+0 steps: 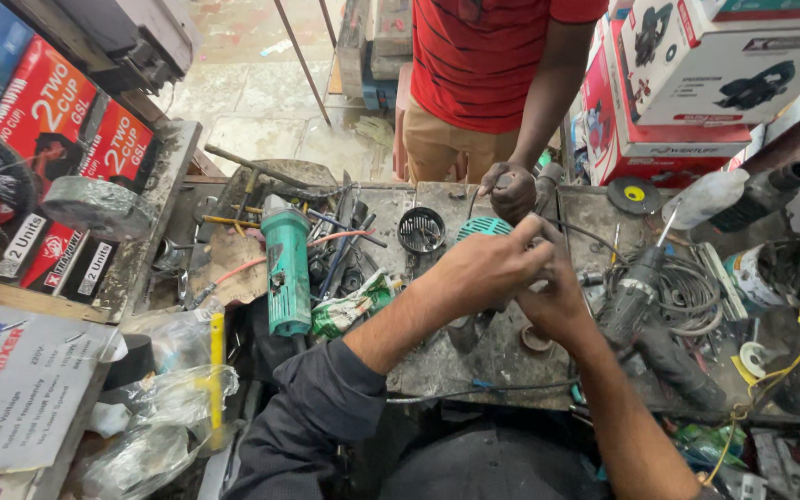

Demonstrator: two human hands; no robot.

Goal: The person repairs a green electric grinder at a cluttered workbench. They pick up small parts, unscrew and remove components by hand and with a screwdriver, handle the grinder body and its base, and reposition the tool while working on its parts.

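The grey, grimy metal workbench top [456, 356] is crowded to its edges: its left rim is hemmed by a teal plastic power-tool body [286, 268] lying lengthwise among loose screwdrivers, its right side by a dark grey drill-like tool [636, 296] amid coiled wire, leaving bare room only in front of the near edge below the wrists. Over the middle, the left hand [483, 268] and right hand [557, 301] meet, fingers curled and pressed together around a small part that is hidden between them; what they pinch cannot be told. A teal slotted round plastic cap [483, 227] lies just behind the left hand's fingertips, touching or nearly so, and a black round slotted cup [420, 230] sits just left of it. A third hand [513, 190], from a person in a red striped shirt across the bench, is closed on a dark tool handle. Counted: three hands, one teal cap, one black cup.
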